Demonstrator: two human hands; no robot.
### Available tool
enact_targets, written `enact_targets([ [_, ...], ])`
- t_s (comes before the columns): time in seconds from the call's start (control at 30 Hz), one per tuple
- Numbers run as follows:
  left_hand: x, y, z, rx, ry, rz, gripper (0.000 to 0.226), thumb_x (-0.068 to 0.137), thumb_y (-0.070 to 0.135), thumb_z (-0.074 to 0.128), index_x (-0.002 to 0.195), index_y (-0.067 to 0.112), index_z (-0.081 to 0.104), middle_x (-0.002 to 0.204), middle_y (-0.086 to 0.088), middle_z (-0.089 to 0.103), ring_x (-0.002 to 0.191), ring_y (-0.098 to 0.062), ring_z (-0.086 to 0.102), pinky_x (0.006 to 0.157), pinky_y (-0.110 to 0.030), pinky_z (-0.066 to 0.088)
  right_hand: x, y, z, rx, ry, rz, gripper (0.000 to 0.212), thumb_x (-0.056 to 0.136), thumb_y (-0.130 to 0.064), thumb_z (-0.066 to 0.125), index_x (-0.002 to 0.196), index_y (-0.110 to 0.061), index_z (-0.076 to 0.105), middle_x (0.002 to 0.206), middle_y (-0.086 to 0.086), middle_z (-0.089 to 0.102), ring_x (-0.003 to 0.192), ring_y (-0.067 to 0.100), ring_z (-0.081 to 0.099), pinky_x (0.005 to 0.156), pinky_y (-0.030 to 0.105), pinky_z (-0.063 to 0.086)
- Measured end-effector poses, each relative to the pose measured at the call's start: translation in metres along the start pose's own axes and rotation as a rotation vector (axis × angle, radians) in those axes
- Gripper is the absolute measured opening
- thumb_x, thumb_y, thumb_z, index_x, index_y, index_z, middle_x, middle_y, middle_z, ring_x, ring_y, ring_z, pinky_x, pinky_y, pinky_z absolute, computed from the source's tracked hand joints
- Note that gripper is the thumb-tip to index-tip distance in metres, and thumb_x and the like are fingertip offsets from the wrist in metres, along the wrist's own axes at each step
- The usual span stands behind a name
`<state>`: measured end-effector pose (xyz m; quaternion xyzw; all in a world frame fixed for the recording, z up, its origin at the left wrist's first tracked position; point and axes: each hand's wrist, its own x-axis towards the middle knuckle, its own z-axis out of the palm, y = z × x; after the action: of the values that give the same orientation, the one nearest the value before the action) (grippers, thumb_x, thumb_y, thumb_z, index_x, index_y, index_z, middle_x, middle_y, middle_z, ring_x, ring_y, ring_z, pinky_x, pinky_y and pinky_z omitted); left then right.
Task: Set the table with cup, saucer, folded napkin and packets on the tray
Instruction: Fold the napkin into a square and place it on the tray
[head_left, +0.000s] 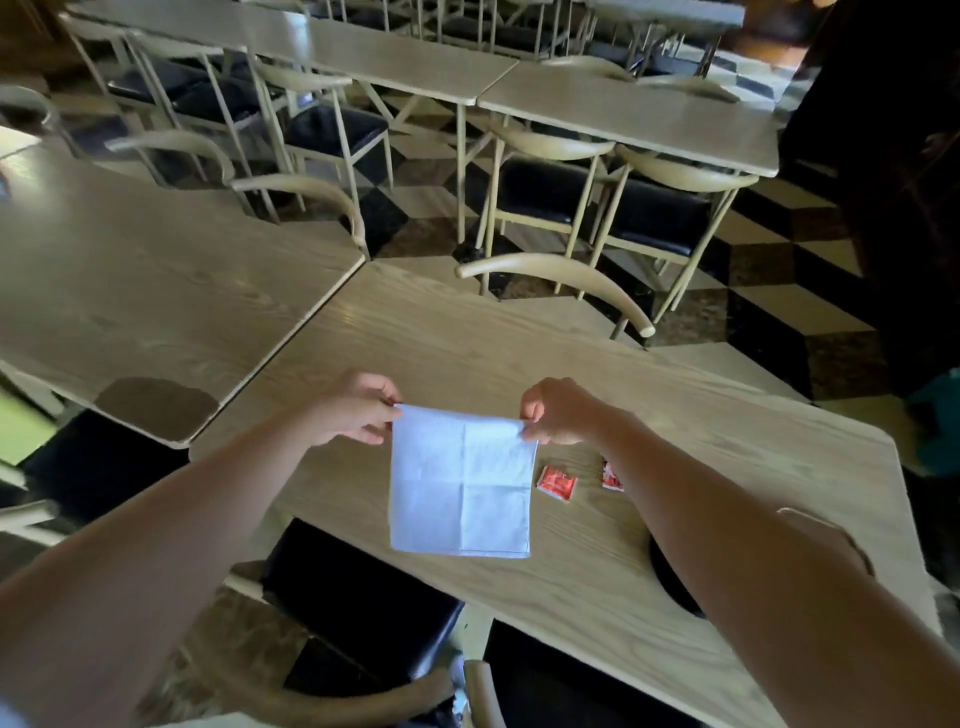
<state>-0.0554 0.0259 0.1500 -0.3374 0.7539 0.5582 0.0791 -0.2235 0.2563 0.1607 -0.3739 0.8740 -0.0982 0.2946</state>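
A white napkin (460, 483) hangs unfolded above the wooden table (467, 343), creased into quarters. My left hand (358, 408) pinches its top left corner and my right hand (558, 410) pinches its top right corner. Two red packets lie on the table to the right of the napkin: one (557, 482) in full view, the other (611, 477) partly hidden by my right forearm. A dark round object (670, 582) shows under my right forearm; I cannot tell what it is. No cup or saucer is in view.
A second table (130, 291) adjoins on the left. Chairs with dark seats (363, 603) stand at the near edge, and another chair (561, 275) at the far edge. More tables and chairs fill the back of the room over a checkered floor.
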Motion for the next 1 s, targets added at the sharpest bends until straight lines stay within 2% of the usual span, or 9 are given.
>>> enact_targets([
  [0.07,0.015,-0.005,0.012,0.076,0.063,-0.008,0.015,0.085,0.001,0.063,0.080,0.014,0.061,0.077,-0.008,0.061,0.067,-0.020,0.060,0.067,-0.035,0.056,0.011,0.003,0.018,-0.074,0.091,0.020,0.015,0.084,-0.017,0.070,0.097,-0.010,0.070,0.107,0.011,0.072,0.105,0.027,0.065,0.088,0.034,0.050],
  [0.13,0.036,-0.016,0.024,0.166,0.123,-0.016,0.017,0.084,0.001,0.062,0.076,0.016,0.061,0.074,-0.008,0.061,0.061,-0.019,0.056,0.059,-0.030,0.052,0.023,0.009,0.038,-0.053,0.149,0.071,0.012,0.086,-0.015,0.065,0.097,-0.014,0.070,0.110,0.012,0.069,0.105,0.032,0.064,0.081,0.033,0.049],
  [0.23,0.051,-0.031,0.037,0.276,0.238,0.051,0.012,0.080,0.003,0.063,0.077,0.015,0.064,0.070,-0.006,0.064,0.063,-0.023,0.058,0.064,-0.034,0.054,0.031,0.016,0.065,-0.032,0.243,0.188,0.016,0.088,-0.015,0.058,0.098,-0.023,0.067,0.111,0.011,0.067,0.099,0.036,0.066,0.068,0.030,0.042],
  [0.37,0.071,-0.034,0.044,0.415,0.316,0.162,0.009,0.082,0.007,0.063,0.085,0.013,0.069,0.075,0.003,0.062,0.071,-0.016,0.056,0.060,-0.020,0.036,0.050,0.024,0.077,-0.031,0.312,0.203,0.021,0.086,-0.009,0.052,0.103,-0.019,0.062,0.112,0.011,0.065,0.099,0.038,0.064,0.068,0.031,0.039],
  [0.43,0.077,-0.035,0.043,0.450,0.338,0.208,0.009,0.081,0.007,0.063,0.085,0.013,0.069,0.077,0.002,0.065,0.073,-0.015,0.056,0.064,-0.021,0.035,0.053,0.029,0.075,-0.016,0.330,0.197,0.019,0.087,-0.011,0.052,0.102,-0.019,0.062,0.112,0.010,0.065,0.099,0.038,0.063,0.070,0.032,0.040],
  [0.63,0.071,-0.064,0.047,0.584,0.198,0.258,0.011,0.077,0.005,0.067,0.080,0.015,0.070,0.078,-0.004,0.072,0.065,-0.021,0.061,0.070,-0.031,0.053,0.041,0.042,0.096,-0.073,0.275,0.127,0.021,0.087,-0.011,0.057,0.104,-0.021,0.065,0.114,0.007,0.061,0.103,0.035,0.061,0.079,0.038,0.049],
  [0.73,0.063,-0.084,0.056,0.681,0.190,0.282,0.015,0.075,0.002,0.064,0.077,0.016,0.068,0.068,0.003,0.058,0.071,-0.028,0.063,0.067,-0.030,0.048,0.033,0.045,0.116,-0.066,0.232,0.120,0.021,0.087,-0.011,0.056,0.102,-0.024,0.064,0.114,0.005,0.060,0.104,0.034,0.060,0.079,0.039,0.050],
  [0.83,0.059,-0.106,0.066,0.714,0.198,0.259,0.015,0.074,0.001,0.063,0.077,0.015,0.066,0.070,0.005,0.050,0.076,-0.028,0.061,0.068,-0.030,0.044,0.028,0.047,0.138,-0.048,0.197,0.122,0.020,0.086,-0.014,0.055,0.100,-0.025,0.064,0.114,0.006,0.061,0.106,0.033,0.061,0.081,0.039,0.050],
  [1.0,0.062,-0.143,0.089,0.604,0.164,0.134,0.027,0.075,-0.004,0.054,0.090,0.013,0.067,0.091,-0.005,0.068,0.089,-0.027,0.063,0.079,-0.032,0.048,0.026,0.057,0.176,-0.096,0.151,0.110,0.026,0.088,-0.008,0.052,0.105,-0.022,0.067,0.121,0.004,0.060,0.112,0.032,0.058,0.083,0.038,0.053],
])
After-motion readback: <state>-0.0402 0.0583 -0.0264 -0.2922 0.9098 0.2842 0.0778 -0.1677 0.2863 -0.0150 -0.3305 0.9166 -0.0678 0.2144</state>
